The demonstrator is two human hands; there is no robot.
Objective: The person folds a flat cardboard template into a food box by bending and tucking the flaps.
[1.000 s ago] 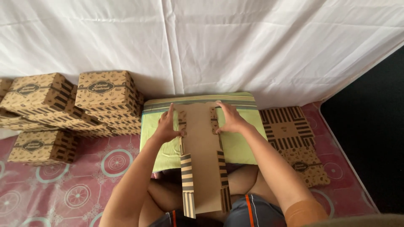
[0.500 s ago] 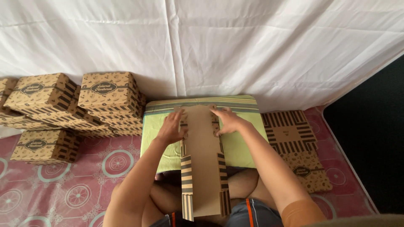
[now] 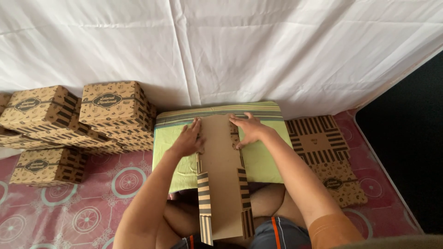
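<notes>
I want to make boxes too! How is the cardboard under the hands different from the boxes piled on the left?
The cardboard sheet lies flat and unfolded on the green cushion; the folded boxes are closed cubes. The sheet is single, pressed by the left hand and right hand; the boxes are stacked, untouched. The sheet shows its plain inside; the boxes show printed outsides. Both are brown card with dark stripes.

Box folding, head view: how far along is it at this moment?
Done: several folded boxes sit stacked at the left. In hand: one flat cardboard blank lies on the green cushion, with the left hand and right hand pressing its side flaps at the far end. Left: flat blanks wait at the right.
</notes>
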